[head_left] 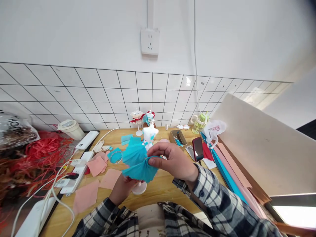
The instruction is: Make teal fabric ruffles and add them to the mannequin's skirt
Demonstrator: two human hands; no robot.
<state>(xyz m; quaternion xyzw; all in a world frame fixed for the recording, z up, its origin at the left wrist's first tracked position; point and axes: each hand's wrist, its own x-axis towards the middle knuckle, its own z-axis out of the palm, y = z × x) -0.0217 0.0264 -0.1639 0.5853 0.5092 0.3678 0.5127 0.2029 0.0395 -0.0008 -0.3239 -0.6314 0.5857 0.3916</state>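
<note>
Fingers point(155, 161) of the right hand point(174, 162) pinch a teal pleated paper skirt point(137, 163) at its gathered waist.
The skirt fans out left of them around a small white mannequin point(149, 134). The left hand point(122, 188) is beneath it, its grip hidden, above the wooden counter point(164, 187).

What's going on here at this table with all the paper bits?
A person in a checked shirt is working on a small white dress form that stands on a pink base on the wooden table. Their right hand pinches a teal pleated paper skirt gathered around the form. Their left hand reaches up under the skirt, fingers hidden. Pink paper squares lie to the left, a phone to the right.
</note>
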